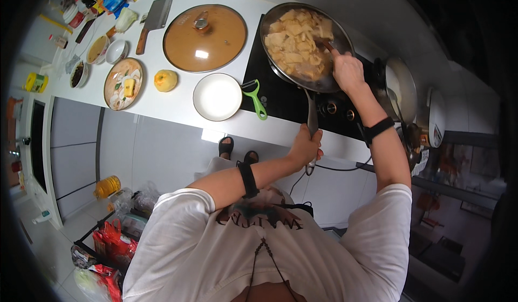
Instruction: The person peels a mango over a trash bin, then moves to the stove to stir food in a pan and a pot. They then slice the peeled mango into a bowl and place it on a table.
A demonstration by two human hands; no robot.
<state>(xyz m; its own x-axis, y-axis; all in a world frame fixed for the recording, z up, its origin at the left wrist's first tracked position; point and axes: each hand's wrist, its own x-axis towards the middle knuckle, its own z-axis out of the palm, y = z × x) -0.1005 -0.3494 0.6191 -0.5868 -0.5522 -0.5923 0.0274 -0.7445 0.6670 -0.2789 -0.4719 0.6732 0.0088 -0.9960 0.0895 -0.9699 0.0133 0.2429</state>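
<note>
A steel frying pan sits on the black cooktop, heaped with flat, pale yellow pieces of food in some liquid. My left hand is wrapped around the pan's metal handle, which sticks out past the counter edge. Over the pan's right side, my right hand grips a reddish-brown utensil handle; its far end is hidden among the food. Left of the cooktop lies a green peeler, its head against a white bowl.
A glass lid, a cleaver, a peeled yellow fruit or vegetable and a patterned plate with a yellow piece on it occupy the white counter. Small bowls stand farther left. Right of the pan is a large pot with a ladle.
</note>
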